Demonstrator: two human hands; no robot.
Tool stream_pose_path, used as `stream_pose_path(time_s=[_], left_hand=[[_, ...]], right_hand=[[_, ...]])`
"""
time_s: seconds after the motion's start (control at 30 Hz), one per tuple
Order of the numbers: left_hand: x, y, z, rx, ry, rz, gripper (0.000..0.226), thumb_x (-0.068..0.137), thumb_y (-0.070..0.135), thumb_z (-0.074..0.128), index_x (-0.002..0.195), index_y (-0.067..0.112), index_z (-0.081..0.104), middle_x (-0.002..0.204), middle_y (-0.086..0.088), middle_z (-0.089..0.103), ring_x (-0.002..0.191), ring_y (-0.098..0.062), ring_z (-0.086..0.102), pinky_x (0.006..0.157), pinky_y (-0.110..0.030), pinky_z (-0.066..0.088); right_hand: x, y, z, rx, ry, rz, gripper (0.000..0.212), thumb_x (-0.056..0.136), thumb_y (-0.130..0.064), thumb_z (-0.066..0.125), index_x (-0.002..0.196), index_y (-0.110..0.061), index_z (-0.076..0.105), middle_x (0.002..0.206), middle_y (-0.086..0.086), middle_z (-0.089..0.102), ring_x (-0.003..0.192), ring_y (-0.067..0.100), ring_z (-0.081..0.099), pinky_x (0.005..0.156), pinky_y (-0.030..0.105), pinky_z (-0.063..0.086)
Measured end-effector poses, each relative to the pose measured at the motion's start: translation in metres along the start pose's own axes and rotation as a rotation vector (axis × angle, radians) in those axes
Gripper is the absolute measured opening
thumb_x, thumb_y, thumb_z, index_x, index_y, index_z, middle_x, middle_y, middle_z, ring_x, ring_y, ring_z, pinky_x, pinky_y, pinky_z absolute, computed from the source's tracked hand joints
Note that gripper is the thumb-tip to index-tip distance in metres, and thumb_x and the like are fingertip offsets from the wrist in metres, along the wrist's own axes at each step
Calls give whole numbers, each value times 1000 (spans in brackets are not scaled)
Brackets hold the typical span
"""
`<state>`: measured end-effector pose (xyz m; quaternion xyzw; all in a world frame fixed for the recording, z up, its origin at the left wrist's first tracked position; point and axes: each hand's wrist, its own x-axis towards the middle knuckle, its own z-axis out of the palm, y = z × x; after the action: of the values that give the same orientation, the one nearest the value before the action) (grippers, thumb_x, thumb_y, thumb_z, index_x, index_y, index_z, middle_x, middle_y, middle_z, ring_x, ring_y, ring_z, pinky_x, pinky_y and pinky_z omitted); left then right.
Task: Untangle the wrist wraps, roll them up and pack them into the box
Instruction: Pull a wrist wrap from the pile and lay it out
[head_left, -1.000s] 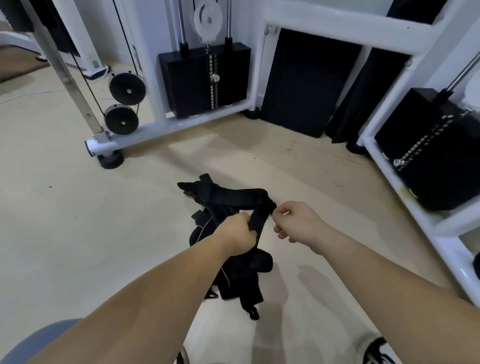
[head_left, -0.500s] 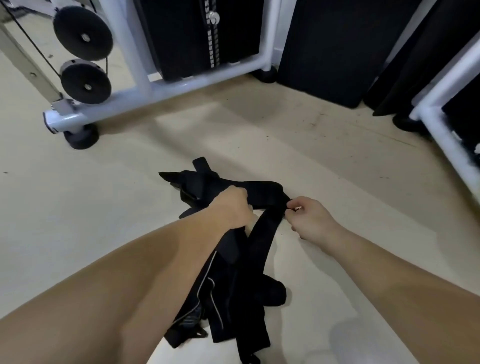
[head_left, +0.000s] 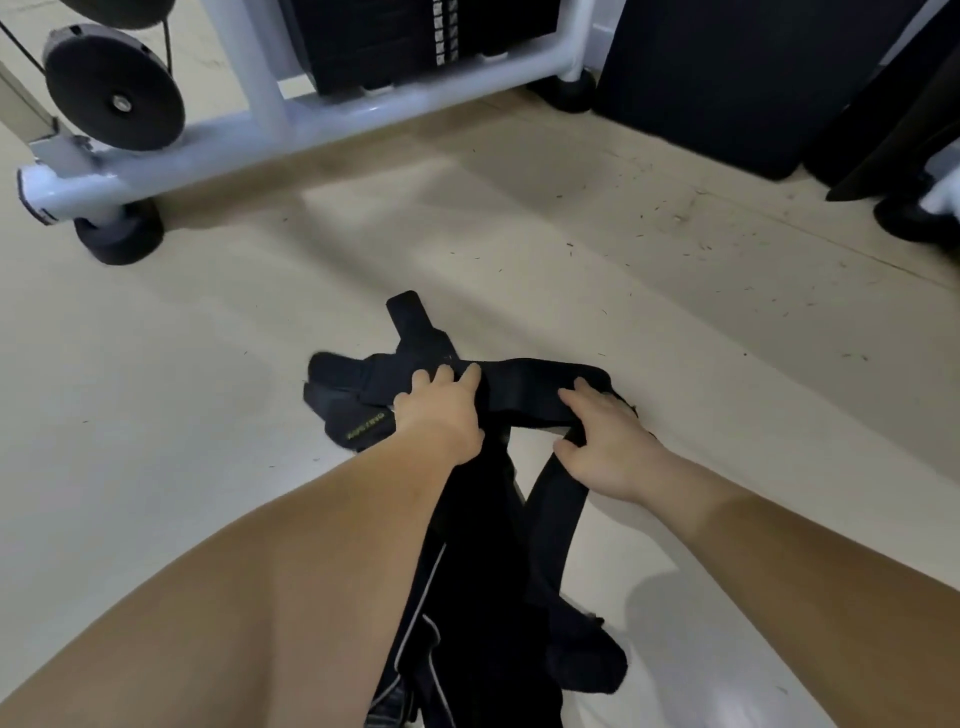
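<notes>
One view only: the camera is on your head, wide-angle (the white tubes bow near the edges). It looks forward and steeply down at the floor (head_left: 156, 415). Your forearms come in from the bottom corners and fill the lower frame, very near the lens. Your left hand (head_left: 441, 410) and right hand (head_left: 608, 447) sit just below centre on the black wraps (head_left: 519, 397), whose near end runs off the bottom edge. The top of the frame reaches the machine frame (head_left: 363, 111), with the pulley wheel (head_left: 117, 104) top left and the dark mat (head_left: 727, 78) top right, all farther off.
</notes>
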<state>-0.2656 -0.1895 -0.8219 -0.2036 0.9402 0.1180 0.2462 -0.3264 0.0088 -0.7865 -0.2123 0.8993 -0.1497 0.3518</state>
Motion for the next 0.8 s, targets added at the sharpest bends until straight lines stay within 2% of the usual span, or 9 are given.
stream_pose_path(time_s=[0.1, 0.2, 0.33, 0.47, 0.53, 0.6, 0.67, 0.73, 0.8], left_hand=[[10, 5, 4, 122, 51, -6, 70, 99, 42, 67, 158, 27, 33, 153, -8, 42, 139, -36, 36, 102, -47, 43], [20, 7, 5, 198, 130, 4, 49, 101, 28, 63, 147, 24, 48, 139, -7, 50, 131, -34, 42, 96, -42, 40], [28, -3, 0, 178, 158, 4, 38, 101, 22, 59, 139, 25, 57, 131, -3, 56, 125, -31, 46, 95, -41, 38], [22, -8, -5, 210, 309, 99, 26, 99, 14, 53, 122, 19, 63, 122, -1, 64, 121, -30, 51, 104, -42, 37], [12, 4, -17, 200, 395, 204, 23, 96, 10, 49, 114, 16, 62, 115, -4, 67, 114, -32, 58, 107, -42, 38], [4, 25, -32, 216, 420, 346, 21, 99, 11, 48, 114, 14, 61, 112, -5, 67, 105, -31, 64, 92, -38, 42], [-6, 49, -36, 204, 354, 477, 24, 101, 10, 50, 123, 11, 58, 116, -7, 66, 102, -32, 66, 75, -36, 38], [-10, 62, -29, 138, 278, 538, 30, 100, 7, 52, 130, 7, 55, 121, -12, 64, 106, -34, 65, 73, -38, 38], [-8, 56, -20, 97, 224, 536, 35, 99, 12, 56, 134, 10, 54, 126, -11, 60, 111, -34, 61, 77, -39, 40]], right_hand=[[4, 13, 5, 183, -24, 0, 74, 107, -21, 56, 170, -25, 17, 177, -15, -2, 164, 15, 9, 130, 29, 14], [6, 22, 9, 405, -59, 57, 73, 109, -18, 54, 169, -31, 17, 174, -25, 0, 152, 5, 31, 116, 20, 30], [6, 34, 16, 508, -91, 109, 71, 109, -17, 54, 169, -36, 20, 176, -19, 9, 156, 12, 28, 117, 20, 24], [12, 39, 26, 315, 193, 102, 68, 101, -28, 64, 163, -24, 38, 163, 5, 44, 149, 24, 41, 126, 42, 34], [19, 28, 25, 157, 356, 48, 76, 94, -35, 67, 162, -19, 37, 162, 11, 42, 153, 33, 34, 125, 49, 33], [26, 12, 21, 120, 453, -60, 86, 87, -37, 68, 163, -16, 33, 162, 12, 42, 151, 36, 36, 123, 52, 35], [31, -3, 13, 183, 460, -137, 90, 84, -30, 68, 164, -19, 28, 159, 1, 49, 144, 27, 47, 119, 47, 41], [30, -8, 6, 223, 397, -107, 87, 88, -17, 65, 164, -28, 26, 153, -11, 56, 131, 18, 58, 111, 38, 47], [26, -2, 2, 104, 336, -21, 65, 92, -10, 59, 153, -27, 44, 136, -1, 68, 118, 26, 64, 93, 35, 50]])
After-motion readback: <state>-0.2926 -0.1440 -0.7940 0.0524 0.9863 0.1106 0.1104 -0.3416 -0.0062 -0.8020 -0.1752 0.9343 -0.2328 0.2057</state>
